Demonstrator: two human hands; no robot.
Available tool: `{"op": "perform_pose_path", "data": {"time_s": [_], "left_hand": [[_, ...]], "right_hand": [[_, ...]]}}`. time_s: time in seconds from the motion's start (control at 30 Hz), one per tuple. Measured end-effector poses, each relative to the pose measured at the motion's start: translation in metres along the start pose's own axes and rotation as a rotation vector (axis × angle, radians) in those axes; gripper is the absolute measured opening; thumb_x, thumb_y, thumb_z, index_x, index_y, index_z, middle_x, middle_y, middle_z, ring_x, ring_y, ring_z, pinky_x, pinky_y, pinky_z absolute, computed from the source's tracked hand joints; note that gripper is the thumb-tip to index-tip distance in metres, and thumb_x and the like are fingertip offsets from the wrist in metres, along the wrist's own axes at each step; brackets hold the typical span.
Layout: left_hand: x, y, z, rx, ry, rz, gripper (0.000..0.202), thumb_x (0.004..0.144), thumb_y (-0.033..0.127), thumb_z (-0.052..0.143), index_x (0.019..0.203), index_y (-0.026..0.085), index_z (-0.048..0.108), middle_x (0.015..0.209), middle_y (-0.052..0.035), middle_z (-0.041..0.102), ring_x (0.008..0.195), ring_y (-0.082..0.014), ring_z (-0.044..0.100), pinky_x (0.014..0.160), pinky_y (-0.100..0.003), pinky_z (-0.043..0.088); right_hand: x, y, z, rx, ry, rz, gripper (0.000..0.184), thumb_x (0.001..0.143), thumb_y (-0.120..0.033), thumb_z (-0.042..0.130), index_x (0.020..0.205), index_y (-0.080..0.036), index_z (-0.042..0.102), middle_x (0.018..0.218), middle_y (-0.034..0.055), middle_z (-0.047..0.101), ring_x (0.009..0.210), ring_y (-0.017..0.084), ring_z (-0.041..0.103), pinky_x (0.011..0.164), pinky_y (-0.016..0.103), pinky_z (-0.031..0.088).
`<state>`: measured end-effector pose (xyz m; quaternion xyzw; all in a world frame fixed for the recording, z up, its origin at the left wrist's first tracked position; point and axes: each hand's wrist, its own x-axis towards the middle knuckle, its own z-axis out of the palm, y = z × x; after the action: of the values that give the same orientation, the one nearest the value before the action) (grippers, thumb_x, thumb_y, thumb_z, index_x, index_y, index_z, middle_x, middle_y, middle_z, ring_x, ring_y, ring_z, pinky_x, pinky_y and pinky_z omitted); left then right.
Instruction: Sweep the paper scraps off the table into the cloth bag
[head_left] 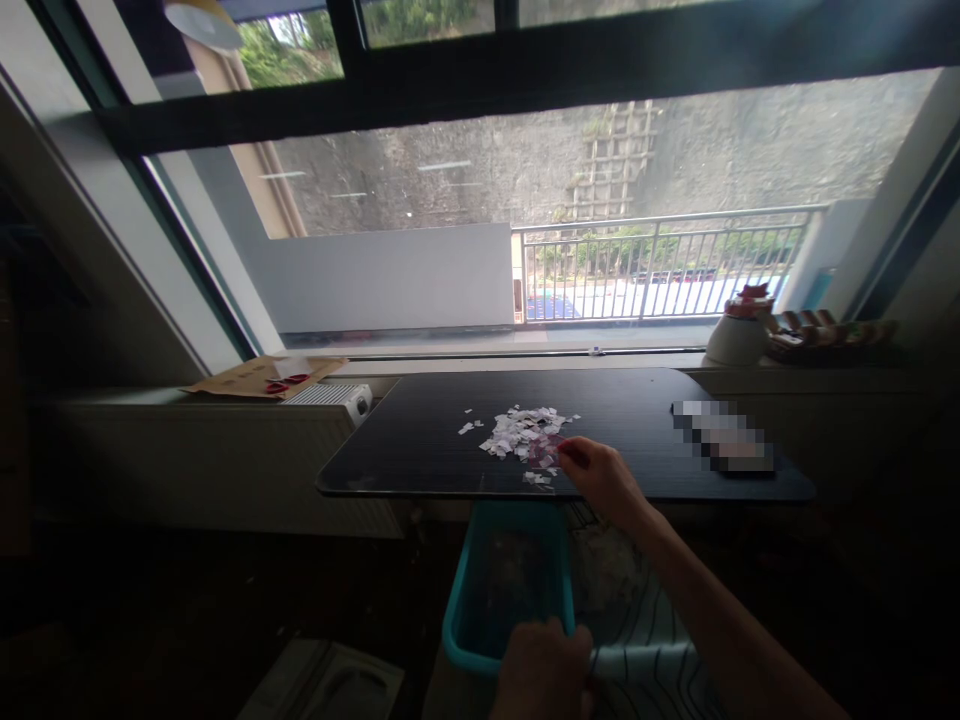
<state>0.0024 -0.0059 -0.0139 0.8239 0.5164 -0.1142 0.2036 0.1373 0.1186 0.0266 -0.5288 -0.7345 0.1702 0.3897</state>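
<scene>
A pile of small white paper scraps (523, 433) lies on the dark table (420, 440) near its front edge. My right hand (600, 478) reaches to the right side of the pile, fingers curled together and touching the scraps; I cannot make out anything held. My left hand (541, 670) grips the near rim of a teal plastic bin (504, 585), which hangs below the table's front edge, under the pile. Some scraps show inside the bin.
A blurred-out object (724, 438) lies on the table's right. On the window sill stand a white pot (739, 335) and a tray (825, 335) at right, cardboard with red scissors (264, 377) at left. A radiator (330, 397) sits by the table's left corner.
</scene>
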Motion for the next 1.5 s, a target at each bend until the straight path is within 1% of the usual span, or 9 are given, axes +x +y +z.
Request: {"op": "perform_pose_path", "data": {"time_s": [0.1,0.27,0.5,0.6,0.73,1.0,1.17,1.37,1.5], "left_hand": [[0.0,0.0,0.0,0.006,0.009,-0.002,0.031,0.079,0.03,0.058,0.106,0.016,0.062,0.102,-0.0157,0.065,0.092,-0.0335,0.061,0.077,-0.042,0.047],[-0.001,0.0,0.0,-0.01,0.001,-0.009,0.029,0.079,0.03,0.058,0.105,0.016,0.062,0.101,-0.0144,0.065,0.092,-0.0324,0.062,0.077,-0.041,0.048],[0.001,-0.002,0.004,-0.009,0.031,0.008,0.03,0.078,0.028,0.056,0.105,0.016,0.062,0.101,-0.0146,0.065,0.092,-0.0327,0.062,0.077,-0.041,0.048],[0.002,-0.003,0.006,-0.018,0.03,0.003,0.03,0.078,0.029,0.056,0.104,0.017,0.063,0.1,-0.0137,0.066,0.092,-0.0322,0.062,0.077,-0.041,0.048],[0.002,-0.002,0.006,-0.011,0.01,0.004,0.031,0.077,0.03,0.055,0.104,0.017,0.062,0.101,-0.0147,0.065,0.092,-0.0326,0.061,0.077,-0.041,0.047],[0.002,-0.003,0.004,-0.024,0.01,0.018,0.03,0.077,0.03,0.054,0.103,0.018,0.061,0.101,-0.0137,0.065,0.092,-0.0316,0.061,0.077,-0.04,0.046],[0.0,0.0,0.002,-0.024,0.012,-0.003,0.03,0.078,0.031,0.054,0.104,0.017,0.061,0.1,-0.0139,0.065,0.092,-0.0321,0.061,0.077,-0.041,0.046],[-0.001,0.0,0.0,-0.008,0.003,0.003,0.03,0.08,0.03,0.053,0.105,0.017,0.061,0.101,-0.0144,0.065,0.093,-0.032,0.06,0.077,-0.041,0.046],[-0.001,0.0,0.003,-0.003,0.008,-0.001,0.031,0.079,0.03,0.053,0.106,0.018,0.061,0.102,-0.0134,0.064,0.093,-0.0317,0.061,0.078,-0.041,0.046]], "right_hand": [[0.0,0.001,0.001,-0.005,-0.023,-0.012,0.026,0.083,-0.03,0.048,0.093,-0.016,0.068,0.083,0.0059,0.071,0.071,0.018,0.063,0.061,0.025,0.043],[0.002,0.004,-0.001,-0.086,0.029,0.021,0.027,0.082,-0.03,0.048,0.093,-0.015,0.068,0.083,0.0068,0.071,0.073,0.019,0.063,0.063,0.027,0.043],[0.001,0.006,-0.009,-0.079,0.054,0.031,0.024,0.082,-0.031,0.049,0.089,-0.017,0.068,0.079,0.004,0.07,0.071,0.017,0.063,0.063,0.025,0.042],[0.001,0.006,-0.007,-0.124,0.033,0.028,0.023,0.081,-0.03,0.048,0.087,-0.018,0.067,0.076,0.0037,0.07,0.069,0.017,0.062,0.062,0.025,0.041],[0.001,0.003,-0.006,-0.165,0.024,0.015,0.024,0.083,-0.028,0.045,0.087,-0.018,0.067,0.077,0.0048,0.069,0.07,0.018,0.062,0.063,0.026,0.041],[-0.015,-0.002,-0.016,-0.198,0.041,0.082,0.022,0.081,-0.029,0.048,0.088,-0.019,0.067,0.077,0.0042,0.069,0.07,0.019,0.062,0.063,0.027,0.042],[-0.019,-0.005,-0.005,-0.066,0.002,0.056,0.024,0.081,-0.029,0.049,0.093,-0.02,0.068,0.083,0.0052,0.071,0.073,0.019,0.064,0.064,0.027,0.045],[-0.017,0.0,0.002,-0.001,0.049,0.059,0.028,0.083,-0.031,0.048,0.094,-0.017,0.069,0.086,0.0079,0.072,0.077,0.021,0.065,0.066,0.029,0.046],[-0.021,0.001,0.002,0.095,-0.019,0.047,0.023,0.08,-0.031,0.053,0.09,-0.017,0.07,0.083,0.0058,0.072,0.075,0.02,0.066,0.068,0.028,0.047]]}}
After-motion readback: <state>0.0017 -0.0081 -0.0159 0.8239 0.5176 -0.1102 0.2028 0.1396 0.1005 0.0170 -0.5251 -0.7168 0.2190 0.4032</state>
